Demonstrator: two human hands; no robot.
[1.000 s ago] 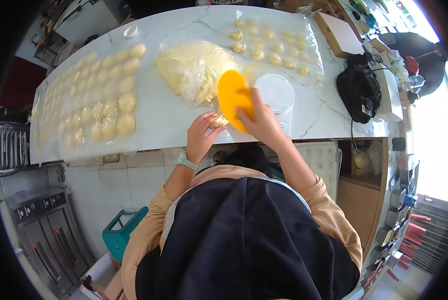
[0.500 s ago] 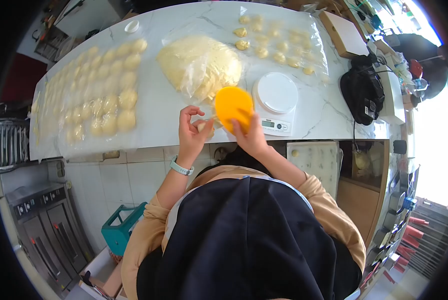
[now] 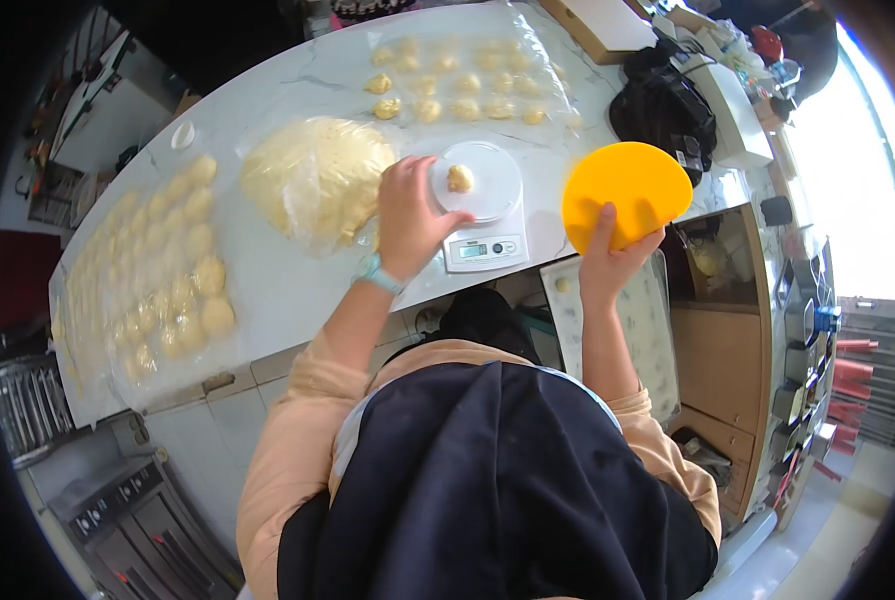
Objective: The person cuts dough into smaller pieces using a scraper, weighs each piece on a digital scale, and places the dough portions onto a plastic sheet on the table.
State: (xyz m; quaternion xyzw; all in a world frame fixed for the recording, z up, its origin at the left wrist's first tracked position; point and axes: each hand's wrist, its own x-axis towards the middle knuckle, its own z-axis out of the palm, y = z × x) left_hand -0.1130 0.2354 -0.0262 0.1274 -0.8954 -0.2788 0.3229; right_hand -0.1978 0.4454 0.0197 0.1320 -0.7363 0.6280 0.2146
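A small lump of dough point(image 3: 460, 179) rests on the round plate of a white kitchen scale point(image 3: 485, 252). My left hand point(image 3: 411, 218) is at the scale's left side, thumb and fingers spread apart, holding nothing. Out to the right of the scale, my right hand point(image 3: 613, 262) grips a yellow scraper point(image 3: 628, 190) by its lower edge, raised near the table's front edge. Left of the scale lies a large mass of dough point(image 3: 313, 175), partly under clear plastic.
Rows of dough balls point(image 3: 183, 290) lie under plastic at the left. Smaller dough pieces point(image 3: 466, 108) sit under plastic at the back. A black bag point(image 3: 665, 105) and boxes stand back right. Below the table edge is a tray point(image 3: 618, 330).
The head view has shifted. My left hand has moved right to the scale, where a dough lump now lies and the fingers are apart. My right hand has carried the scraper rightward past the scale.
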